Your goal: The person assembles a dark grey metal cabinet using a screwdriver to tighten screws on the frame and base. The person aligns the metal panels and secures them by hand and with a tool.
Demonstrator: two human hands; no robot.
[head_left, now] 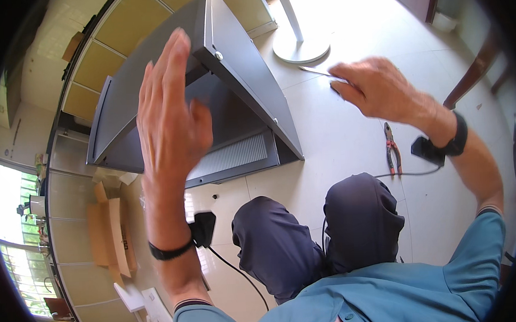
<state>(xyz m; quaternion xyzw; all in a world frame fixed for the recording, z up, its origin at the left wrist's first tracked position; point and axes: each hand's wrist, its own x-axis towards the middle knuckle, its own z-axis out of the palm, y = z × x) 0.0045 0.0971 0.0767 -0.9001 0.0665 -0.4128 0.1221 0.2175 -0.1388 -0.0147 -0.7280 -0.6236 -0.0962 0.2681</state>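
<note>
Tiled floor (337, 134), carton (103, 237) with dark print; left hand (169, 116) released, right hand (378, 89) grasping slim tool (315, 71)

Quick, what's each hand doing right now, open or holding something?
Left hand: open, nothing visible in its grip.
Right hand: closed, holding a slim tool, exact kind unclear.

Dark grey cabinet (248, 75), pale floor (338, 140)

The cabinet's grille (235, 156) is whitish, finely striped. The tool (314, 71) looks silvery; the pliers (392, 155) have red-and-black handles. Thin lines grid the floor. The shirt (390, 293) is teal, trousers (364, 219) dark navy, wristbands (461, 135) black, stand (299, 51) white, box (103, 237) brown, cupboards (131, 22) yellow.
</note>
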